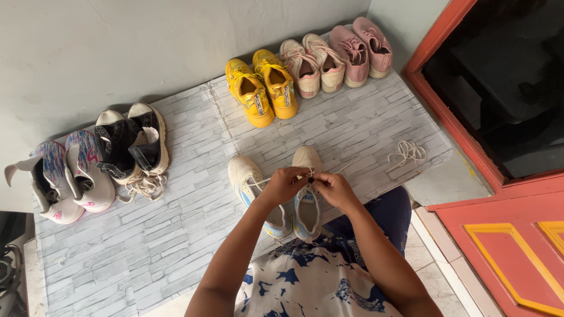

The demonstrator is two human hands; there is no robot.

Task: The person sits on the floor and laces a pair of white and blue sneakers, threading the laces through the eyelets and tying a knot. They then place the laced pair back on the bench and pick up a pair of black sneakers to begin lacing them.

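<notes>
Two white sneakers with blue insides stand side by side on a brick-patterned mat (pixel 147 246): the left sneaker (pixel 249 179) and the right sneaker (pixel 308 199). My left hand (pixel 284 184) and my right hand (pixel 332 189) meet above the right sneaker, both pinching its white shoelace (pixel 306 172). The lace runs from my fingers leftward across the left sneaker. Part of the right sneaker is hidden under my hands.
Along the wall stand yellow sneakers (pixel 263 87), cream sneakers (pixel 311 64), pink sneakers (pixel 361 46), black-and-white high-tops (pixel 134 144) and patterned white shoes (pixel 64 179). A loose white lace (pixel 406 152) lies on the mat at right. An orange door frame (pixel 464 141) borders the right.
</notes>
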